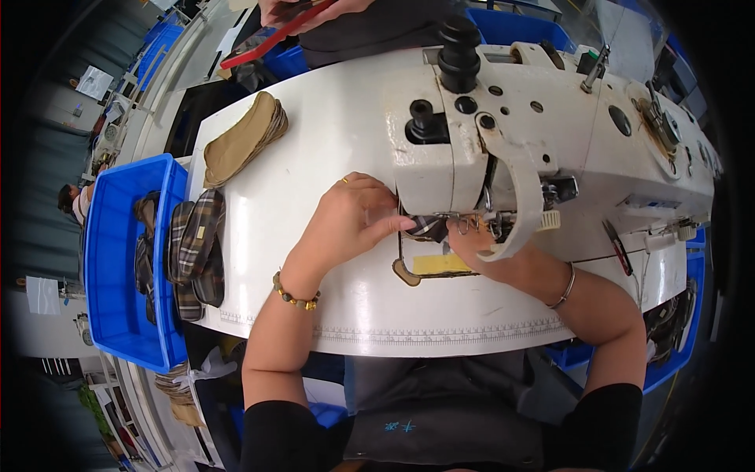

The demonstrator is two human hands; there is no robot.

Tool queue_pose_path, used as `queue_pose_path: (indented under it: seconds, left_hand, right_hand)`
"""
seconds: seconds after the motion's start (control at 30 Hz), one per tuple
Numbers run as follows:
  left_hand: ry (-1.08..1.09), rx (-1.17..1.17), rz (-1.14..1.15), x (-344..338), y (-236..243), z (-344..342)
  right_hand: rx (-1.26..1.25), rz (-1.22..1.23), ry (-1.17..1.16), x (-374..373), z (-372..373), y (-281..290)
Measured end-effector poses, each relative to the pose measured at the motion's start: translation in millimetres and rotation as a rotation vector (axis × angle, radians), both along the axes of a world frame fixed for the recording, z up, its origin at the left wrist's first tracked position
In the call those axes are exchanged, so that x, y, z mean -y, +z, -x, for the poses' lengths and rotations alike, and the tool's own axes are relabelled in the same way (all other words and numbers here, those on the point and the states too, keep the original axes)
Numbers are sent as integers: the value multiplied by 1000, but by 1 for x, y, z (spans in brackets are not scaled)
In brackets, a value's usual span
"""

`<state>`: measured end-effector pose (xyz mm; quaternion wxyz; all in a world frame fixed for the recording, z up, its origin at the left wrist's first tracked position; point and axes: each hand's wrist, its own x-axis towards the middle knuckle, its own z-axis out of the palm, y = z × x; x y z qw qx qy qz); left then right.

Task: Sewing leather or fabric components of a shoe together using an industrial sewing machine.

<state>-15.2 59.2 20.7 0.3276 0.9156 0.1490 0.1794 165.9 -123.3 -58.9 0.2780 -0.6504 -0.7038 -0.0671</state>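
Note:
A small dark plaid fabric piece (425, 228) lies under the needle area of a white sewing machine (429, 169). My left hand (351, 219) grips its left end, thumb on top and fingers curled close to the machine head. On the other side, my right hand (491, 256) has its fingers closed at the fabric's right end. The machine's curved guard and needle parts partly cover those right fingertips. Just in front of the fabric, a yellow strip (440, 263) and a small brown tab (406, 273) sit on the machine bed.
Tan fabric pieces (245, 138) are stacked at the table's far left. Plaid shoe-like pieces (195, 252) rest beside a blue bin (130, 330). Thread snips (617, 245) lie to the right. Across the table, a person's hands hold a red-edged device (275, 33).

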Motion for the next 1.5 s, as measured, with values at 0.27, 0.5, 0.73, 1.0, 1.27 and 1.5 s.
queue_pose_path:
  seconds: [0.27, 0.5, 0.73, 1.0, 1.27, 1.5]
  left_hand:
    - [-193, 123, -1, 9, -4, -5]
    - [-87, 45, -648, 44, 6, -9]
    - [-16, 37, -729, 60, 4, -4]
    - [-58, 10, -759, 54, -2, -6]
    - [-125, 9, -462, 35, -8, -13]
    - [-134, 58, -306, 25, -23, -15]
  right_hand:
    - [50, -147, 43, 0, 1, 13]
    - [52, -93, 43, 2, 2, 30]
    - [0, -47, 25, 1, 6, 30]
    - [97, -29, 49, 1, 3, 26]
    - [198, -83, 22, 1, 0, 15]
    - [-223, 135, 62, 23, 12, 23]
